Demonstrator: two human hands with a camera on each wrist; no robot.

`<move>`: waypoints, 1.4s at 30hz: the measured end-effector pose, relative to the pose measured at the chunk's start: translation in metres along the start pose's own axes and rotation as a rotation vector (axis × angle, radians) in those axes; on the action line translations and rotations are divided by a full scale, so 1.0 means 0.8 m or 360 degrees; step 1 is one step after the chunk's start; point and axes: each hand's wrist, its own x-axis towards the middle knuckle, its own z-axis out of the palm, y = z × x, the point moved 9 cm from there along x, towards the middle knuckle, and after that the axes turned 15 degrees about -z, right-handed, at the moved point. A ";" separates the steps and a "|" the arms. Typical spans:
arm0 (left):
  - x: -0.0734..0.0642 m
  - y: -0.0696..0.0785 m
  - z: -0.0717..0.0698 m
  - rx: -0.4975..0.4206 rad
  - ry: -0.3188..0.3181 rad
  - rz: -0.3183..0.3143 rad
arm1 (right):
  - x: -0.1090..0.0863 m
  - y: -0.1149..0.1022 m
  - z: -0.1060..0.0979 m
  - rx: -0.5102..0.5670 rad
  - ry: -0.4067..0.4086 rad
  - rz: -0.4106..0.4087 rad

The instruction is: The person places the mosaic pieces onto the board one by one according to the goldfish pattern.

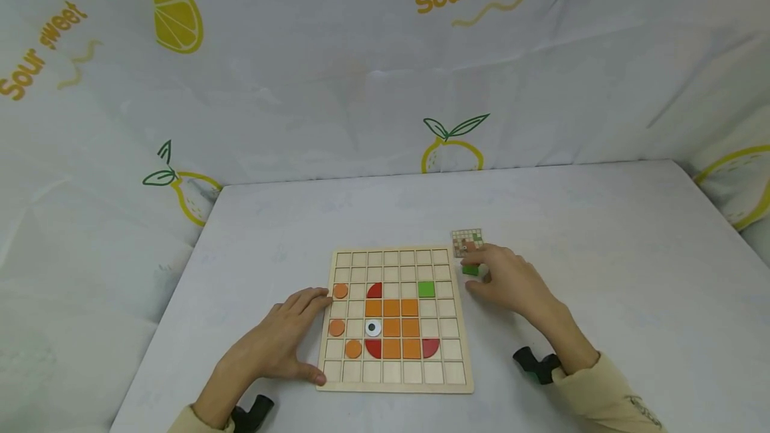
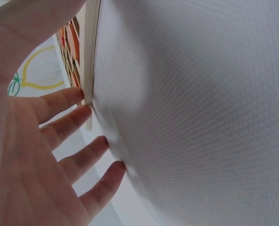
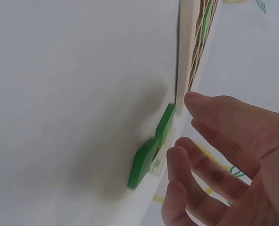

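Note:
A wooden grid board (image 1: 399, 387) lies on the table, several of its squares filled with orange squares, orange discs, red quarter-rounds, an eye piece (image 1: 373, 327) and a green square (image 1: 426, 289). My left hand (image 1: 277, 339) rests along the board's left edge, fingers spread and thumb at the near corner; in the left wrist view its fingertips (image 2: 85, 110) meet the rim. Beyond the board's right edge, my right hand (image 1: 511, 279) hovers over loose green pieces (image 1: 470, 269). The right wrist view shows two green pieces (image 3: 143, 162), apart from the bent fingers, with nothing between thumb and fingers.
A small pattern card (image 1: 466, 240) lies past the board's far right corner, partly behind the right hand. White cloth (image 1: 337, 119) with lemon prints hangs behind the table (image 1: 601, 232). Black wrist mounts (image 1: 535, 365) sit under both forearms.

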 end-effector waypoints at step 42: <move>0.000 -0.001 0.000 -0.0024 0.0001 0.0012 | 0.007 -0.015 0.003 -0.0044 0.0051 -0.0100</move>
